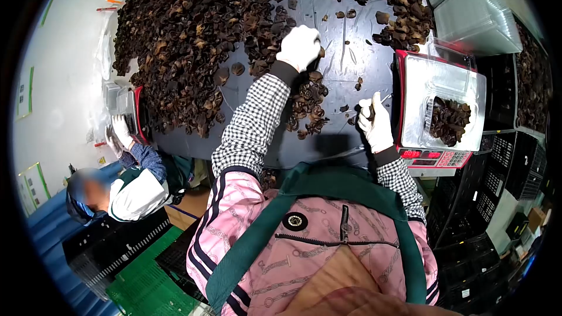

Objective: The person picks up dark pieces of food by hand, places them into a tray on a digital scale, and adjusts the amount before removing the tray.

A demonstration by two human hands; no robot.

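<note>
My left hand (300,48), in a white glove, reaches over the table with its fingers curled down at the edge of the wood ear mushrooms (193,41). What its fingers hold, if anything, is hidden. A smaller cluster of wood ear mushrooms (307,102) lies just below that wrist. My right hand (376,123), also gloved, is closed beside the scale, thumb raised; a small dark bit shows between thumb and fingers, too small to name. On the red-edged scale (410,105) rests an open clear plastic box (448,85) with wood ear mushrooms (451,122) inside.
Stacked clear plastic boxes (474,14) stand at the back right. Black crates (503,164) rise on the right. At the left, a co-worker (137,184) has gloved hands beside another scale (139,114). A green crate (149,275) sits low on the left.
</note>
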